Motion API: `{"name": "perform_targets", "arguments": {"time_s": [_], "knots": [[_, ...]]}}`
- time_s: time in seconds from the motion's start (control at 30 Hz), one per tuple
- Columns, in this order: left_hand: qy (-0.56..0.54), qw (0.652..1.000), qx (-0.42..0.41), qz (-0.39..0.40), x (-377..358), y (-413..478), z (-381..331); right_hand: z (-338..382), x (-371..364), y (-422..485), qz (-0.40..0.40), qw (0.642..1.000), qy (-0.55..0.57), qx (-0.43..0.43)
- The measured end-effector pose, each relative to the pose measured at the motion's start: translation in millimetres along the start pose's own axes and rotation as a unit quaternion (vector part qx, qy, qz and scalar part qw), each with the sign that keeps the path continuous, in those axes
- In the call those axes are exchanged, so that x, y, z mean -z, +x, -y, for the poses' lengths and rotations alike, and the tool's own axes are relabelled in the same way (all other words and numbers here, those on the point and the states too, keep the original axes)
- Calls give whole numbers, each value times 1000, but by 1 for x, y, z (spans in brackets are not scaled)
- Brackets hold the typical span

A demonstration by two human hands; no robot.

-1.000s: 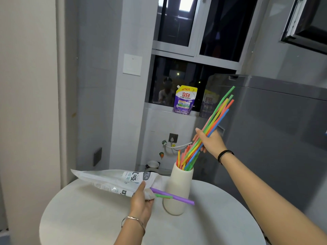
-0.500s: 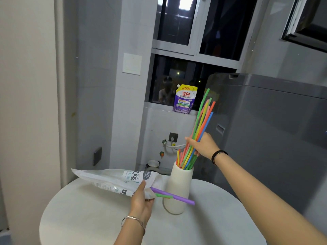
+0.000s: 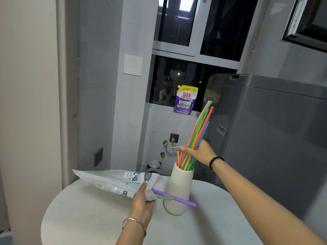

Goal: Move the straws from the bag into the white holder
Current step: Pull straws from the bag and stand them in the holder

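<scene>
Straws (image 3: pixel 198 137): bright bunch standing in the white holder (image 3: pixel 178 190), pinched near the rim by the right hand (image 3: pixel 200 152). Left hand (image 3: pixel 142 202) clamped on the bag (image 3: pixel 115 179), purple straw (image 3: pixel 174 198) and a green one poking out. Step in hand: probably seating the bunch. Next: let go, then pull those two out.

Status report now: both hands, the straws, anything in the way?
Right hand shut on straws, ends in holder. Left hand holds bag; purple straw and a green one stick out. Nothing in the way.
</scene>
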State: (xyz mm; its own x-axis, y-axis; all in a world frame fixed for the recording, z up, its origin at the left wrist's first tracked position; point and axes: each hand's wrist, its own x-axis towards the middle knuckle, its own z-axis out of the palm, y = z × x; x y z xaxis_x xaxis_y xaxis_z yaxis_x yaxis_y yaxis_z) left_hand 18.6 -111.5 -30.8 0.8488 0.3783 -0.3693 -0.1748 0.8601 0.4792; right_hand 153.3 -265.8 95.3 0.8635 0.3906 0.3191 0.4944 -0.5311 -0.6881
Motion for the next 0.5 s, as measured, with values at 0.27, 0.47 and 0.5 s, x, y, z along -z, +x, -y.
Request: {"name": "perform_targets", "arguments": {"time_s": [0.27,0.47,0.5], "knots": [[-6,1000,0,-4,-1,-2,0,12,-2,0,8,999,32,14],[-1,1000,1,-4,-1,-3,0,15,-5,-4,44,999,26,-12],[-1,1000,0,-3,-1,-4,-1,18,-3,-3,31,999,37,-11]]}}
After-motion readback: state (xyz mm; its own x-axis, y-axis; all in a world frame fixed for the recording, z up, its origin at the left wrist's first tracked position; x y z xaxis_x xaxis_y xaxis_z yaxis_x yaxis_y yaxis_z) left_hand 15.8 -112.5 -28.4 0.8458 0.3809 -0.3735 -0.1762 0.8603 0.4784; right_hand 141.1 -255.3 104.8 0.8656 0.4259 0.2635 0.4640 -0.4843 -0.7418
